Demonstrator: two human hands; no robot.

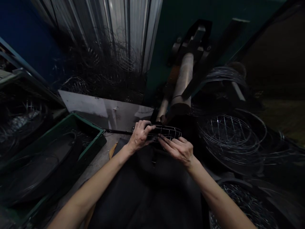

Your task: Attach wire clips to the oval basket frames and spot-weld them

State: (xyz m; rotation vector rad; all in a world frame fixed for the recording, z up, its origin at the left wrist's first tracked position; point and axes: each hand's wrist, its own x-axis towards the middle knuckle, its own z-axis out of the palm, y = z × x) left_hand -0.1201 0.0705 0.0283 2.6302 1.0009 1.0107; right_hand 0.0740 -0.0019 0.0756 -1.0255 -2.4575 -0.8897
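- Steel cylinder point(184, 74): pale grey, dulled by brownish tints.
- Wire frame point(168, 128), just below the cylinder: silvery, in a pattern of curved lines crossed by short ribs.
- Machine panel point(162, 41), behind the cylinder: dark green.
- Corrugated sheet point(137, 25), left of the cylinder: silver-grey, striped light and dark.
- Board point(92, 105), lower left of the cylinder: greyish white, smudged darker.
- Crate point(95, 141), farther left of the cylinder: green.
- Round wire racks point(228, 127), right of the cylinder: silvery criss-cross grids.
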